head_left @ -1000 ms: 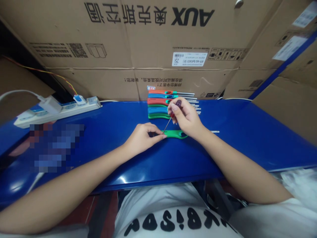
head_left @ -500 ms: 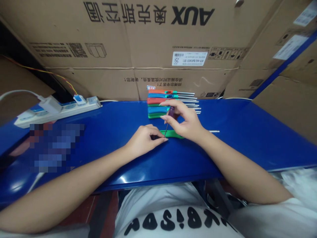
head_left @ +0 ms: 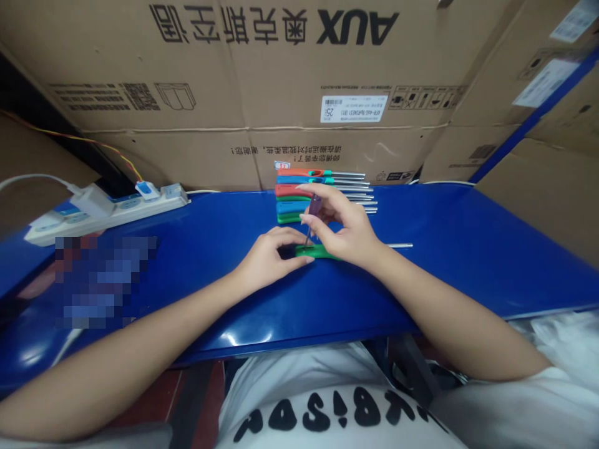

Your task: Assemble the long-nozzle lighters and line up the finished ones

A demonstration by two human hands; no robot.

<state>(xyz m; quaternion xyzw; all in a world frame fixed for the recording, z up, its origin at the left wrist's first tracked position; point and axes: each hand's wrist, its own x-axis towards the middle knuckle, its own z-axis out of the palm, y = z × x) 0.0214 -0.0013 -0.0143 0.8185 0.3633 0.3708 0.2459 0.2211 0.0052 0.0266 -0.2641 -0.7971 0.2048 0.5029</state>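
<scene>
A green long-nosed lighter (head_left: pixel 314 251) lies flat on the blue table (head_left: pixel 210 231), its metal tube (head_left: pixel 400 246) pointing right. My left hand (head_left: pixel 266 259) is closed, pinching the handle end of the lighter and pressing it down. My right hand (head_left: pixel 339 227) is closed on a small screwdriver (head_left: pixel 312 212) with a dark purple handle, held nearly upright between thumb and fingers. Its thin shaft points down onto the green handle near my left fingertips.
A stack of several orange, blue and green lighters (head_left: pixel 299 194) lies just behind my hands. A white power strip (head_left: pixel 107 212) with plugs sits at the back left. Cardboard boxes (head_left: pixel 281 87) wall in the back and right. A pixelated patch (head_left: pixel 100 280) covers the left of the table.
My right hand has turned the screwdriver from a slant to more upright and shifted slightly left over the green handle. My left hand stays pinched on the lighter.
</scene>
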